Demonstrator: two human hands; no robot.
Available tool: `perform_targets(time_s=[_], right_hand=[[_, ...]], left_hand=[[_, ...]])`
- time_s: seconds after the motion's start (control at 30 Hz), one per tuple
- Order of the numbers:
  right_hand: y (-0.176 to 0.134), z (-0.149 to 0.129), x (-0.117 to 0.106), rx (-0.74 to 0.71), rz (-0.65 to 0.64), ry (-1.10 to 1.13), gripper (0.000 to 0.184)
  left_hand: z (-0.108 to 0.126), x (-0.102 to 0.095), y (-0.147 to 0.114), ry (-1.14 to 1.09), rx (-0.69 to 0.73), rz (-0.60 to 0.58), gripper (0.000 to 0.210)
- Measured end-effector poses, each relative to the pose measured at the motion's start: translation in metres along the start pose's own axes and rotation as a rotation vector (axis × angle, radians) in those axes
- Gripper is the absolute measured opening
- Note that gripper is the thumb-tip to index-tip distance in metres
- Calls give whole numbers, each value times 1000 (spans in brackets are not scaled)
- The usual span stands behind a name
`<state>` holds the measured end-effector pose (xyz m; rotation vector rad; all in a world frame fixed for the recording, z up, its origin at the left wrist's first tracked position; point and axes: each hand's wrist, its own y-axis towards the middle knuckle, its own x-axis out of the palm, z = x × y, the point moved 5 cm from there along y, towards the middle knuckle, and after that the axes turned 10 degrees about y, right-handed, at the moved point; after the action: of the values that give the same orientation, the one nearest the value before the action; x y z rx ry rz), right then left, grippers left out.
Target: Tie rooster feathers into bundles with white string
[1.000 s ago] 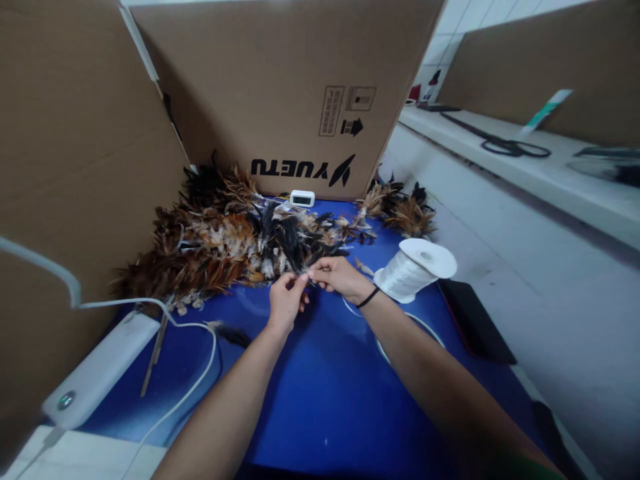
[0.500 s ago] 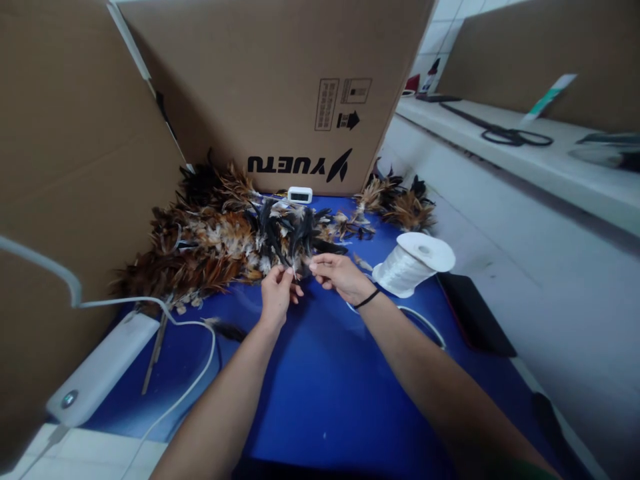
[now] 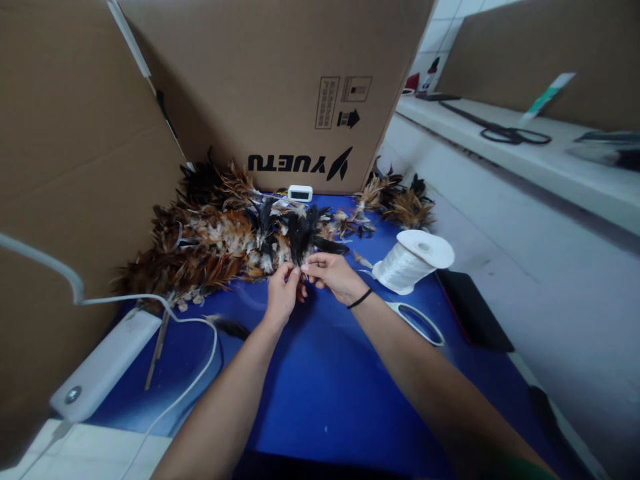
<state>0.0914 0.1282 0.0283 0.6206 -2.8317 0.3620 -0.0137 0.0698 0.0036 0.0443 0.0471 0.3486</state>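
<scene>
Dark feathers [image 3: 302, 235] stand upright with their pale bases between the fingertips of both hands. My left hand [image 3: 284, 293] pinches them from the left, thumb and forefinger pressed together. From the right, my right hand [image 3: 336, 277] closes its thumb and forefinger on the same bases, its fingertips touching the left ones. Behind the hands spreads a heap of brown and black feathers [image 3: 200, 233] on the blue table surface [image 3: 320, 387]. A spool of white ribbon [image 3: 413, 261] stands right of my right hand.
White-handled scissors [image 3: 420, 325] lie partly hidden beyond my right forearm. A dark flat device [image 3: 473, 310] rests at the right edge. Left are a white power bank [image 3: 107, 367] and its cable. A cardboard box [image 3: 280, 80] walls the back, with a small white display [image 3: 300, 194] before it.
My hands have come together, the left moving slightly right and the right slightly left. Dark feathers now rise between the fingertips. More of the scissors' handle shows.
</scene>
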Motion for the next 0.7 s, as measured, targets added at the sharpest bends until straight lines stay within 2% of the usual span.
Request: perform_targets(time_s=[0.1, 0.33, 0.5, 0.7], right_hand=[[-1, 0, 2, -27, 10, -6, 27], [-5, -1, 0, -47, 52, -10, 24], [-6, -1, -1, -46, 27, 8, 23], [-5, 3, -3, -52, 10, 36, 26]], left_hand=[[-1, 3, -1, 23, 16, -35, 22], [1, 7, -2, -121, -20, -75, 25], [-2, 5, -3, -207, -144, -28, 35], [-4, 2, -4, -248, -176, 4, 38]])
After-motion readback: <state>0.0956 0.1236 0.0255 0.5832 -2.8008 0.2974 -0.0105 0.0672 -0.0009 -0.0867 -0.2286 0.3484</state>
